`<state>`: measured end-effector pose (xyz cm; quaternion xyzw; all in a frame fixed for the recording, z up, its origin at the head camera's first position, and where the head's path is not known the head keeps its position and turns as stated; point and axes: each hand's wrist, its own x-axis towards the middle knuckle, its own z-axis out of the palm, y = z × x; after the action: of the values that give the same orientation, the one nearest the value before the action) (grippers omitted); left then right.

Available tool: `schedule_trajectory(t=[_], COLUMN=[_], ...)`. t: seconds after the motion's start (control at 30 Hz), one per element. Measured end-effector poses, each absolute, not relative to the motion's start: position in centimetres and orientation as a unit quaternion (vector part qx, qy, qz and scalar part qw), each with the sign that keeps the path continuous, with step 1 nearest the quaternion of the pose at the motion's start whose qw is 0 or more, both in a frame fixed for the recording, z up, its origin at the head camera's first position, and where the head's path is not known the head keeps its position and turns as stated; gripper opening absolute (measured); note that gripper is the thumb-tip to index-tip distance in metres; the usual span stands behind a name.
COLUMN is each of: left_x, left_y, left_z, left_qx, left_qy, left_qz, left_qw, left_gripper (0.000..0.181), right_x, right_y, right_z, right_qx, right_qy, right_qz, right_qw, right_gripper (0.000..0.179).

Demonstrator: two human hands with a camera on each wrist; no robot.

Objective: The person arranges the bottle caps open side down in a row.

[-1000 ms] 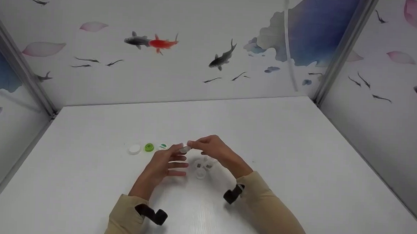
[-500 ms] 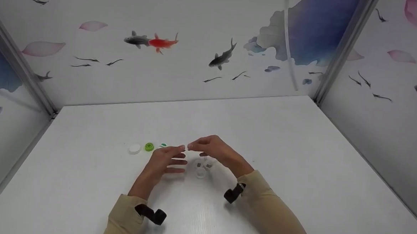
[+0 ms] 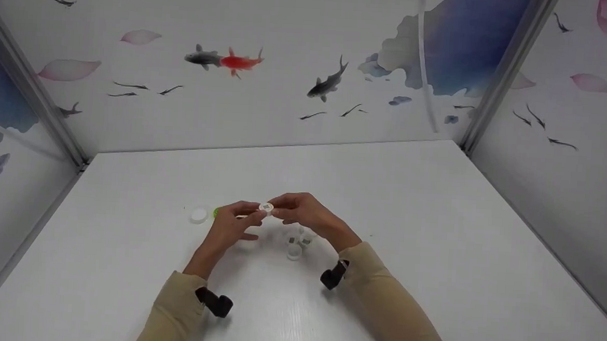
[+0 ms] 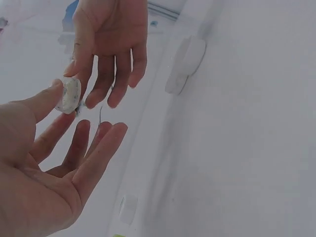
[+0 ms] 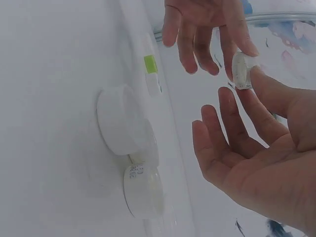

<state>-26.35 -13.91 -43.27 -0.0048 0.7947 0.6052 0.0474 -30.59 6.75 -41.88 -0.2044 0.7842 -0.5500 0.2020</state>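
Note:
Above the table, in the head view, a small white round cap [image 3: 266, 208] with a greyish square mark on its top is between both hands. My left hand [image 3: 230, 223] pinches its left side with thumb and fingertips. From the other side my right hand [image 3: 304, 212] pinches it too, thumb nearest the viewer. In the left wrist view the cap [image 4: 69, 95] stands on edge, its remaining fingers-free side facing the table. The other fingers of both hands are spread loosely. Below the right hand sits a cluster of several white caps [image 3: 294, 251], some bearing dark square marks.
Left of my left hand lie a white cap [image 3: 199, 216] and a green cap [image 3: 216, 212] partly covered by the fingers. One clustered white cap [image 5: 143, 190] carries printed characters. The white table [image 3: 411, 197] meets patterned wall panels [image 3: 264, 121] behind and at both sides.
The cap has turned so its marked top now shows. My left hand has rolled over and shifted slightly up and left, covering part of the green cap. The clustered caps stay put.

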Motion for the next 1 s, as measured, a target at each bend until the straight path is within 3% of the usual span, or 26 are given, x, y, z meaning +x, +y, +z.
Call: schedule_trajectory(t=[0.5, 1.0], left_x=[-27.8, -28.4], left_y=[-13.7, -12.5], left_z=[-43.9, -45.7], left_qx=[-0.113, -0.157], left_qy=[0.757, 0.755], left_qz=[0.64, 0.636], left_qw=[0.061, 0.037], left_gripper=[0.041, 0.038], right_x=[-33.3, -34.0], right_y=[4.2, 2.5], right_z=[-43.0, -43.4], right_qx=[-0.154, -0.13], right_qy=[0.79, 0.846], right_qz=[-0.547, -0.476], right_qw=[0.23, 0.202], right_gripper=[0.032, 0.028])
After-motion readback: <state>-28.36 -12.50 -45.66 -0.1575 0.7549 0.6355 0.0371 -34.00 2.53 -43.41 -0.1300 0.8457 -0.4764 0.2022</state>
